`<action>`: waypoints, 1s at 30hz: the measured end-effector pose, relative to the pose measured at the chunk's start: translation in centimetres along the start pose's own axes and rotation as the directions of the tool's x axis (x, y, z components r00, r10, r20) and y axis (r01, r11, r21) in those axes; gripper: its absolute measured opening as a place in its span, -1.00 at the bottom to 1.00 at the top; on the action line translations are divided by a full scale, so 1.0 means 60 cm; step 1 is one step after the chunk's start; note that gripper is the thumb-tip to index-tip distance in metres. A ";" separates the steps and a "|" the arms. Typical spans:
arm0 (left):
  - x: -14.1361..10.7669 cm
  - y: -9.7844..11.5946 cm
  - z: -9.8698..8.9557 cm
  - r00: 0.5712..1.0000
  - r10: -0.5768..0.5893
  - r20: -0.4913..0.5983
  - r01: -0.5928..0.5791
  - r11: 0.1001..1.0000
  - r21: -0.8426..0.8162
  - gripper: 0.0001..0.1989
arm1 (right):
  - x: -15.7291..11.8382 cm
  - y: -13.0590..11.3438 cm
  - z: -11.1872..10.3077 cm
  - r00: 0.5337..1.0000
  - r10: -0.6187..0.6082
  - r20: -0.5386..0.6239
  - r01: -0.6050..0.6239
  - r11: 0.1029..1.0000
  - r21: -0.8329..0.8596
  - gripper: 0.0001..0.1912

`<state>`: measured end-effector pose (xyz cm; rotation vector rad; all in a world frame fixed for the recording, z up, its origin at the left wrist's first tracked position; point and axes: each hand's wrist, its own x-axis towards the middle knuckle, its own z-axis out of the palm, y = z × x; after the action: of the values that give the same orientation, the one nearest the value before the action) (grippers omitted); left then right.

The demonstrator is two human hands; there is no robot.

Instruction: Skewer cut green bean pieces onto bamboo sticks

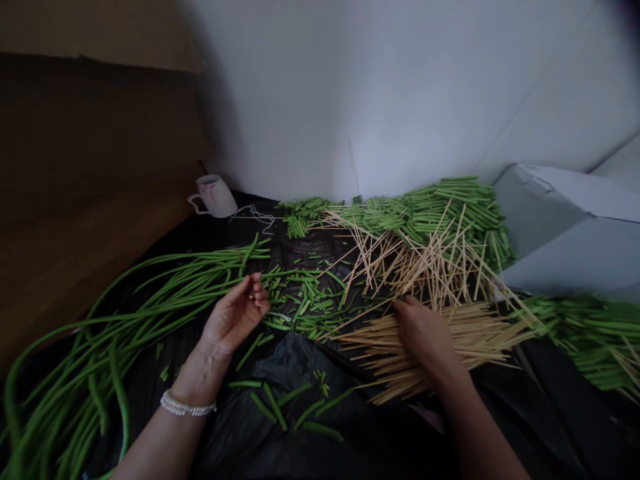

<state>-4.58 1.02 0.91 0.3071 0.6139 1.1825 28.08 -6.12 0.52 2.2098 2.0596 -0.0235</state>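
My left hand [242,312], with a beaded bracelet [187,404] at the wrist, is raised with curled fingers, thumb against fingertips. A thin green strip lies level with the fingertips; whether they pinch it I cannot tell. Beside this hand spread long green beans [165,280]; cut bean pieces [313,300] lie to its right. My right hand [425,337] rests over a heap of thin wooden sticks [480,327], its fingertips closed on a wooden stick [363,317] that points left. Behind it, more sticks [440,260] lie crossed over one another.
Stacked bean bundles [450,207] line the white wall, and another bean pile [595,333] is at the right. A white mug [216,195] stands at the back left near white string [256,215]. A white box [560,227] is at the right. Black plastic sheeting [295,363] covers the surface.
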 end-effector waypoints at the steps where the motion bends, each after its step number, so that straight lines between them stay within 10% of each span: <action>1: 0.000 0.000 -0.001 1.000 0.000 0.001 0.000 1.000 -0.004 -0.87 | 0.000 0.000 0.000 1.000 -0.004 0.003 0.004 1.000 0.000 -0.78; 30: 0.002 -0.004 -0.005 0.999 -0.035 -0.003 0.035 0.999 0.010 -0.87 | -0.002 -0.006 0.003 0.984 -0.180 -0.012 0.177 0.978 -0.113 -0.82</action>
<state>-4.55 1.03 0.49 0.3017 0.6256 1.1466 27.73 -6.21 0.35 1.9646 2.2073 0.0976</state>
